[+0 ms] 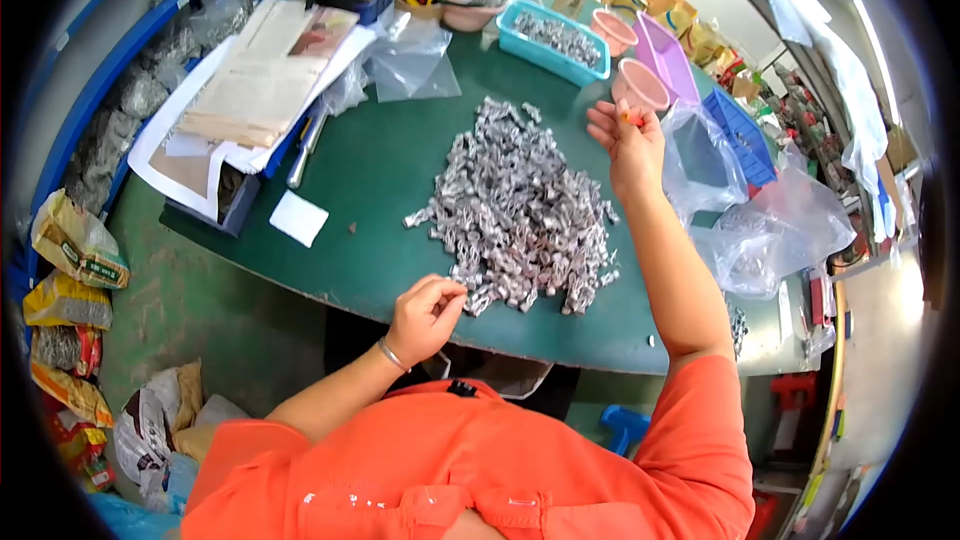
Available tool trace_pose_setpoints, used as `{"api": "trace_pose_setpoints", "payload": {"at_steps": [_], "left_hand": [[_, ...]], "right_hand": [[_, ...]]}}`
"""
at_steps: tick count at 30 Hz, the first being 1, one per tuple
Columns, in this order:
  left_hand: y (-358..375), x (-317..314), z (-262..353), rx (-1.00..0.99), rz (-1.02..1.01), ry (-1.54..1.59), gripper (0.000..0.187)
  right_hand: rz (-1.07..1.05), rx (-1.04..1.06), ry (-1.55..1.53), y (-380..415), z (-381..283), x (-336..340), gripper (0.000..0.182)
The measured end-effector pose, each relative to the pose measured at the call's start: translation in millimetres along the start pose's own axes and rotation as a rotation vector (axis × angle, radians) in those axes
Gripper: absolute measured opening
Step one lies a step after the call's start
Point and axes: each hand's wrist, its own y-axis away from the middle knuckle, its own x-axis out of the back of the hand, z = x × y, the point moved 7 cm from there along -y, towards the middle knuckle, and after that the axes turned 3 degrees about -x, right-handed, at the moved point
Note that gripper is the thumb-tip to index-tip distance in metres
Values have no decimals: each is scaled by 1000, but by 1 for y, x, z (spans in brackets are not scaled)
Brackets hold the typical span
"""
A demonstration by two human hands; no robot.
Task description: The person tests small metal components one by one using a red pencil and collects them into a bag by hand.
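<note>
A heap of small silver-grey metal parts (525,210) lies in the middle of the green table. My left hand (425,318) is at the heap's near left edge, fingers curled and pressed together; whatever may be between them is hidden. My right hand (632,148) is raised beyond the heap's far right side, just in front of a pink bowl (642,83). Its thumb and forefinger pinch a small orange-red piece (632,119), too small to name, while the other fingers are spread loosely.
Behind the heap stands a turquoise basket (510,40) of metal parts. A purple basket (668,55), a blue crate (740,140) and clear plastic bags (770,225) line the right side. Papers (260,80) and a white card (298,218) lie left. A pot (418,8) holds pliers-like tools.
</note>
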Motion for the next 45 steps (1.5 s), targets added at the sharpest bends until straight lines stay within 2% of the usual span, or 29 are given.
{"api": "trace_pose_setpoints", "payload": {"at_steps": [1,3,5,7,9,11,12,13,15,19,22,23,25,27,29,33,35,38,39,41,43,45], "left_hand": [[1,0,-2,-23,9,-29,6],[0,-3,-1,3,-22,-3,9],[-2,-9,-3,-4,-100,16,15],[-2,-14,-5,-32,-154,18,21],[-1,-17,-6,-28,-199,-37,22],[-2,-19,-6,-32,-214,-68,22],[-2,-20,-5,-50,-230,-98,22],[-1,-20,-5,-42,-231,-103,22],[-3,-20,-3,-57,-236,-117,22],[-2,-22,-3,-27,-265,-128,20],[-3,-25,0,-80,-283,-167,18],[-2,-26,-1,-72,-291,-148,21],[-3,-28,1,10,-254,-33,28],[0,-37,7,90,-290,3,31],[16,-55,-2,454,-302,571,29],[26,-60,7,601,-399,569,25],[28,-60,7,496,-367,604,22],[31,-61,11,441,-384,531,23],[31,-61,12,410,-388,500,23],[33,-62,13,385,-396,472,23],[34,-64,14,325,-483,355,22],[36,-66,18,375,-470,404,23]], "right_hand": [[12,-28,9,8,8,6,17],[-66,-11,230,25,14,11,18],[-71,-26,226,36,28,22,18],[-244,219,451,46,31,16,19],[-324,52,412,61,50,16,25],[-427,305,774,81,52,9,31],[-483,509,981,98,36,-6,33],[-526,594,1021,106,33,-11,33],[-492,752,1140,122,29,-13,33],[-393,850,1042,149,27,0,27],[-122,950,1051,173,12,16,24],[-61,915,1006,179,11,22,24],[-14,678,729,191,17,35,24],[-111,578,595,212,25,30,25],[-237,584,544,233,28,21,26],[-243,490,426,252,46,30,27],[-274,442,388,259,52,33,24],[-168,10,115,261,83,51,18],[-163,5,113,262,81,52,18],[-125,-239,-67,266,91,54,17],[-100,-258,-105,270,95,58,17],[-143,-266,-144,272,100,59,17]]}}
